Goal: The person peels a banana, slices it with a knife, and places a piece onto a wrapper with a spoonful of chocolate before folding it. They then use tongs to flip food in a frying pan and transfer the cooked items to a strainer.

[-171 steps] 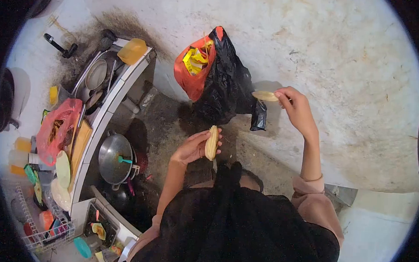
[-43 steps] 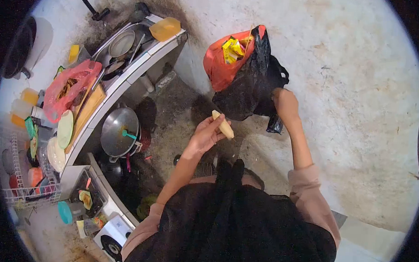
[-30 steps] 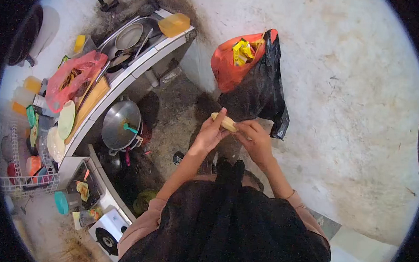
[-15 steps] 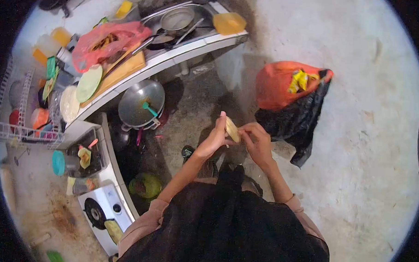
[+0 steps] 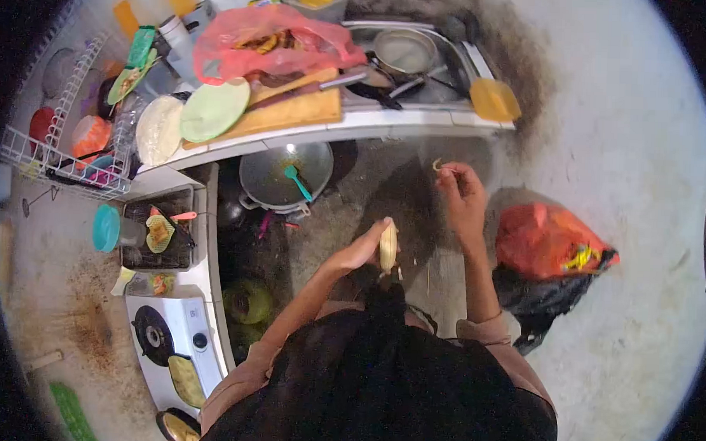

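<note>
My left hand (image 5: 361,249) is closed around a pale, peeled banana (image 5: 388,248), held upright above the floor in front of me. Up and to the right, apart from the banana, my right hand (image 5: 464,195) pinches a thin, curled, pale strip (image 5: 437,165), which looks like a banana string. On the counter ahead, a pink plastic bag (image 5: 219,49) lies open with brown and yellow peels (image 5: 274,43) inside. To the right of my right hand, a red plastic bag (image 5: 535,238) rests on a black one (image 5: 537,305) and has yellow wrappers at its mouth.
The tiled counter (image 5: 442,119) carries a cutting board (image 5: 310,106), a knife (image 5: 311,91), a green plate (image 5: 215,111) and a sink with a pan (image 5: 405,51). Below stands a wok (image 5: 250,170) with a teal spatula (image 5: 298,184). At left are a dish rack (image 5: 67,164) and stove (image 5: 198,312).
My right hand has moved up and away from the banana with the thin strip. The left hand keeps the banana, now more upright. The whole view has turned, shifting the counter rightward.
</note>
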`<action>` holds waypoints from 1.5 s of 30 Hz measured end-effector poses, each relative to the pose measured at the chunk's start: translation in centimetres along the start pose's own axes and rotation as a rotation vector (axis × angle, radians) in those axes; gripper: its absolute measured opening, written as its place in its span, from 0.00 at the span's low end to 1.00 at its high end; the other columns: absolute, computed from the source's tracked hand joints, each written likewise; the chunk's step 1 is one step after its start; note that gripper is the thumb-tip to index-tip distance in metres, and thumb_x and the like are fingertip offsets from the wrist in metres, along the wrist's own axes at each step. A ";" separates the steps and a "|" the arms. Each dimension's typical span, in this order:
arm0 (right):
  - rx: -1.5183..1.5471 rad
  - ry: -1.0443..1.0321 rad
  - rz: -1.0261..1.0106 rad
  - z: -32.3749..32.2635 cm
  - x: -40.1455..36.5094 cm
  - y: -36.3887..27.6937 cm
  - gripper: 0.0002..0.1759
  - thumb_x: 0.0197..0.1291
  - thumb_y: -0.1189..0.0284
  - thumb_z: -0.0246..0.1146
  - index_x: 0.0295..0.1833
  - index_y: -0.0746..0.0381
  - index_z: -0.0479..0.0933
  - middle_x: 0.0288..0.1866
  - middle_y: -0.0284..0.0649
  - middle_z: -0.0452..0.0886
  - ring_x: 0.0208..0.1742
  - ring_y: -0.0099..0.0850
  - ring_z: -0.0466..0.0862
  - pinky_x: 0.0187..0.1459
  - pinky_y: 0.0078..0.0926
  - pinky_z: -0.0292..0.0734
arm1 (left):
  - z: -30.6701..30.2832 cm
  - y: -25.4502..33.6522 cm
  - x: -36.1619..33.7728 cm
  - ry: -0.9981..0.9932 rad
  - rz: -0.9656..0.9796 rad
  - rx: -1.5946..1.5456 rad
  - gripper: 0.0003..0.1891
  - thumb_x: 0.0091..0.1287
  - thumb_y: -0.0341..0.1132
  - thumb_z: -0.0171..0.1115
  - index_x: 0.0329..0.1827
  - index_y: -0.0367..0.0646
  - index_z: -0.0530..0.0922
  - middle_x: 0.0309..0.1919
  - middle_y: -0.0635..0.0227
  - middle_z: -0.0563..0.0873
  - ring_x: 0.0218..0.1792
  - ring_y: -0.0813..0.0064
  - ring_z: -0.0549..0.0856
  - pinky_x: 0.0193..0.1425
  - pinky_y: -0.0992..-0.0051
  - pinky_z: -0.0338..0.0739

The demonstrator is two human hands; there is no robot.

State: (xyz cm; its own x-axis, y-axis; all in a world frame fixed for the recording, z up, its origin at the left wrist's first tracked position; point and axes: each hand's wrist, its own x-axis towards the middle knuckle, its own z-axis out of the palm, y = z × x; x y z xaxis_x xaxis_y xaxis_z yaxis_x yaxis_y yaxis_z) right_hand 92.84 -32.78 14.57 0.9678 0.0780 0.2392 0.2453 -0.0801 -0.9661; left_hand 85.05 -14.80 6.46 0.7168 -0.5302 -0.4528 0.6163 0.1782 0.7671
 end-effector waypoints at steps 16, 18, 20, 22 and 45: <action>-0.115 -0.288 -0.077 11.6 15.0 -0.6 0.07 0.55 0.73 0.65 0.36 0.66 0.78 0.29 0.30 0.79 0.28 0.16 0.73 0.32 0.14 0.70 | -15.1 15.4 -4.6 0.946 0.633 1.161 0.22 0.58 0.31 0.58 0.57 0.44 0.67 0.44 0.57 0.73 0.45 0.53 0.75 0.43 0.63 0.73; -0.145 -0.332 -0.089 13.0 18.5 -0.5 0.07 0.54 0.73 0.65 0.35 0.65 0.78 0.27 0.29 0.77 0.27 0.15 0.72 0.30 0.15 0.68 | -17.3 16.7 -2.9 0.966 0.686 1.349 0.22 0.57 0.30 0.59 0.56 0.45 0.68 0.43 0.59 0.73 0.48 0.56 0.74 0.44 0.62 0.73; -0.154 -0.343 -0.211 15.1 21.3 -1.9 0.08 0.52 0.73 0.66 0.35 0.66 0.78 0.26 0.31 0.77 0.28 0.17 0.73 0.31 0.17 0.70 | -19.5 17.2 -0.6 0.998 0.649 1.490 0.22 0.54 0.30 0.59 0.55 0.47 0.69 0.44 0.62 0.74 0.50 0.61 0.73 0.47 0.61 0.72; -0.156 -0.379 -0.337 16.8 24.3 -1.6 0.08 0.52 0.74 0.66 0.36 0.66 0.77 0.27 0.34 0.78 0.28 0.19 0.75 0.32 0.18 0.71 | -21.3 16.6 1.1 0.963 0.628 1.554 0.21 0.55 0.31 0.59 0.54 0.48 0.70 0.43 0.62 0.74 0.49 0.61 0.74 0.48 0.61 0.71; -0.477 -0.697 -0.456 21.1 28.8 -1.8 0.06 0.53 0.73 0.61 0.36 0.63 0.78 0.35 0.44 0.75 0.38 0.42 0.78 0.41 0.37 0.74 | -16.3 16.2 -2.4 1.410 0.704 0.585 0.14 0.58 0.31 0.63 0.46 0.38 0.75 0.40 0.60 0.76 0.43 0.65 0.77 0.48 0.72 0.71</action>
State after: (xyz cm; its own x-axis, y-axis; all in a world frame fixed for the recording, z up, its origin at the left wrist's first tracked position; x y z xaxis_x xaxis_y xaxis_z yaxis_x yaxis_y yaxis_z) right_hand 119.09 -9.42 21.14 0.5604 0.7627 0.3229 0.7360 -0.2799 -0.6164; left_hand 98.59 2.87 12.58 0.6929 0.6758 0.2514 0.1071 -0.4413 0.8910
